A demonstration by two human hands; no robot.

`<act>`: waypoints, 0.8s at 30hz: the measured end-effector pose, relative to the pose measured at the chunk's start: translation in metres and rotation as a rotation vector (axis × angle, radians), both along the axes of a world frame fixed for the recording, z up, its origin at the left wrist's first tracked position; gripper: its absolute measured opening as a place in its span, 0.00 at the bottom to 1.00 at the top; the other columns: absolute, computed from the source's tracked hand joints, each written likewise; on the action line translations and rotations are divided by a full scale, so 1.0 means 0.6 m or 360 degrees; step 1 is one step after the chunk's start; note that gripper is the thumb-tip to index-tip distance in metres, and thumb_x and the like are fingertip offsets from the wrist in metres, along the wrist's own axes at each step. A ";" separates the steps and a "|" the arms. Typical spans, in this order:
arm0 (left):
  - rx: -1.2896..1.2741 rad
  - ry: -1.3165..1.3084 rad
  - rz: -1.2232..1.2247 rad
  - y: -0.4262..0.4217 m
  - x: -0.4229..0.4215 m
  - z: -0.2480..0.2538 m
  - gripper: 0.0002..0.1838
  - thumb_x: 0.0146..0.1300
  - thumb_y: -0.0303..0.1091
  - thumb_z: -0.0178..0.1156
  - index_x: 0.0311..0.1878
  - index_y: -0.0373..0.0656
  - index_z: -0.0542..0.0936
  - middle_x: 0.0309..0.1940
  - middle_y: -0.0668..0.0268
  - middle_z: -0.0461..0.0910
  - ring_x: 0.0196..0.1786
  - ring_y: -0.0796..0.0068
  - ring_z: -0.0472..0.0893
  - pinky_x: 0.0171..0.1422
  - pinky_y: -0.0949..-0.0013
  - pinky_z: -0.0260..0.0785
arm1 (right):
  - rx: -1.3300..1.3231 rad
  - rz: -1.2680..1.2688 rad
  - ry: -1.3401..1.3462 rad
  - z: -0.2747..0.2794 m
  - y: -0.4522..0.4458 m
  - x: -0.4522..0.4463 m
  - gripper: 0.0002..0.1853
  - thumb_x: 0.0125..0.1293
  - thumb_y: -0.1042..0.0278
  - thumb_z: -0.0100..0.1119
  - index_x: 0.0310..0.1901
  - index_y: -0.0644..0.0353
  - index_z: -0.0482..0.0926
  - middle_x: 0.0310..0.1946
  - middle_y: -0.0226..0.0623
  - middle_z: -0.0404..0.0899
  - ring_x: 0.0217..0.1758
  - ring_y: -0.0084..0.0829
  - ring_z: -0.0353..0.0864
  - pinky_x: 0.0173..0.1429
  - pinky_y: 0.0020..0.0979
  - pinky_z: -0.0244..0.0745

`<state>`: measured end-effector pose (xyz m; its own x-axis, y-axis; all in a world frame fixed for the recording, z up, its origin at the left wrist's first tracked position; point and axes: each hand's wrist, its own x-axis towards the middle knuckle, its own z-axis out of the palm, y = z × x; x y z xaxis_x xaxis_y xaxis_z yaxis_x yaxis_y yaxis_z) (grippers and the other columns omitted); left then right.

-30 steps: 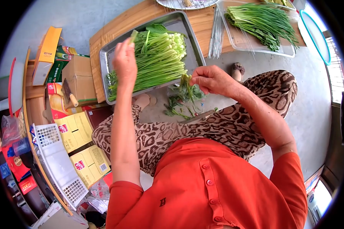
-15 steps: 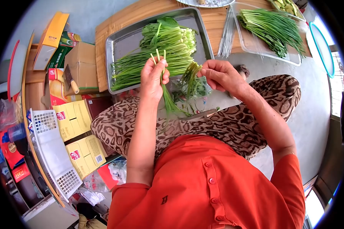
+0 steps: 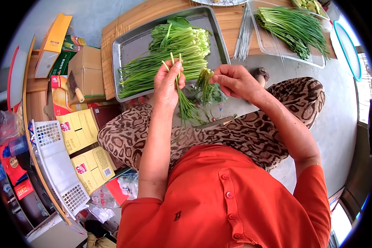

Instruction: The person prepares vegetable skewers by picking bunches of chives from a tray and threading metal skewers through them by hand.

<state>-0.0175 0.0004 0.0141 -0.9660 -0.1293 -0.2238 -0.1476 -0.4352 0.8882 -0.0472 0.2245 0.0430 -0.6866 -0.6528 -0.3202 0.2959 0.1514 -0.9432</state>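
My left hand (image 3: 168,85) is closed around a few garlic chives (image 3: 184,106). Their pale cut ends stick up above its thumb, and the green leaves hang below the palm. Level with it, my right hand (image 3: 234,82) pinches a drooping bunch of wilted chive trimmings (image 3: 204,86). Behind both hands lies a metal tray (image 3: 124,41), with chives (image 3: 153,74) in rows and leafy greens (image 3: 161,35) at the back. Below the trimmings, a plastic bag (image 3: 217,96) with green scraps is partly hidden.
A clear plastic box (image 3: 320,64) holds more chives at the back right, beside a bundle of metal skewers (image 3: 244,33). On the left are a cardboard box (image 3: 87,68), a cleaver (image 3: 76,89) lying on it, yellow boxes (image 3: 79,128) and a white basket (image 3: 58,165).
My left hand has shifted slightly right with its chives. The right hand stays about in place, still pinching the trimmings. The whole view has moved a little.
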 end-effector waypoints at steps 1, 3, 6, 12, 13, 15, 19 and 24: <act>-0.0029 -0.0003 -0.0010 0.000 0.000 0.000 0.10 0.64 0.36 0.61 0.44 0.42 0.77 0.31 0.72 0.75 0.23 0.82 0.70 0.25 0.78 0.57 | 0.0005 -0.0010 -0.0021 0.002 0.000 0.000 0.09 0.70 0.63 0.52 0.37 0.59 0.77 0.13 0.23 0.68 0.14 0.14 0.58 0.19 0.21 0.52; -0.0031 0.0004 -0.0009 0.001 -0.001 0.000 0.10 0.64 0.35 0.61 0.44 0.42 0.77 0.31 0.72 0.75 0.23 0.82 0.70 0.25 0.78 0.57 | 0.0004 -0.0006 -0.0018 0.001 0.000 -0.001 0.09 0.70 0.63 0.52 0.37 0.59 0.77 0.13 0.23 0.68 0.14 0.14 0.58 0.20 0.21 0.53; -0.0034 0.0010 -0.0004 0.002 -0.001 0.003 0.10 0.64 0.35 0.62 0.44 0.42 0.77 0.31 0.72 0.75 0.24 0.82 0.70 0.26 0.78 0.57 | 0.0012 0.0000 -0.0010 0.001 0.000 -0.002 0.09 0.70 0.63 0.52 0.37 0.59 0.77 0.13 0.23 0.68 0.14 0.14 0.58 0.20 0.22 0.53; -0.0028 0.0013 0.0009 0.002 0.001 0.004 0.10 0.64 0.35 0.62 0.44 0.42 0.77 0.31 0.72 0.75 0.24 0.82 0.70 0.25 0.78 0.57 | 0.0022 0.0014 0.0025 0.000 -0.002 0.000 0.10 0.71 0.62 0.50 0.38 0.59 0.77 0.14 0.22 0.67 0.14 0.13 0.57 0.19 0.20 0.50; -0.0023 0.0014 0.0010 0.001 0.001 0.003 0.10 0.64 0.34 0.62 0.44 0.42 0.77 0.31 0.72 0.75 0.24 0.82 0.70 0.25 0.78 0.57 | 0.0032 0.0032 0.0043 -0.002 -0.002 0.000 0.11 0.73 0.61 0.48 0.40 0.58 0.77 0.15 0.21 0.66 0.14 0.11 0.55 0.18 0.18 0.48; -0.0020 0.0021 0.0006 0.001 0.002 0.001 0.10 0.64 0.34 0.62 0.44 0.42 0.77 0.31 0.72 0.75 0.24 0.82 0.70 0.25 0.78 0.57 | 0.0028 0.0033 0.0041 -0.005 -0.002 0.000 0.11 0.73 0.61 0.48 0.40 0.58 0.77 0.15 0.21 0.66 0.14 0.11 0.55 0.18 0.18 0.48; -0.0027 0.0036 0.0000 0.002 0.003 0.001 0.10 0.63 0.34 0.62 0.44 0.41 0.77 0.30 0.72 0.75 0.24 0.82 0.70 0.25 0.78 0.57 | 0.0031 0.0030 0.0043 -0.006 -0.001 0.000 0.11 0.73 0.61 0.48 0.40 0.58 0.77 0.14 0.21 0.66 0.13 0.11 0.55 0.18 0.18 0.48; -0.0139 0.0099 0.0062 0.002 0.000 -0.004 0.10 0.63 0.33 0.62 0.44 0.39 0.77 0.31 0.71 0.75 0.23 0.82 0.70 0.25 0.78 0.58 | 0.0034 0.0035 0.0034 -0.008 -0.003 -0.003 0.11 0.73 0.61 0.48 0.40 0.58 0.77 0.14 0.21 0.66 0.14 0.11 0.55 0.18 0.18 0.48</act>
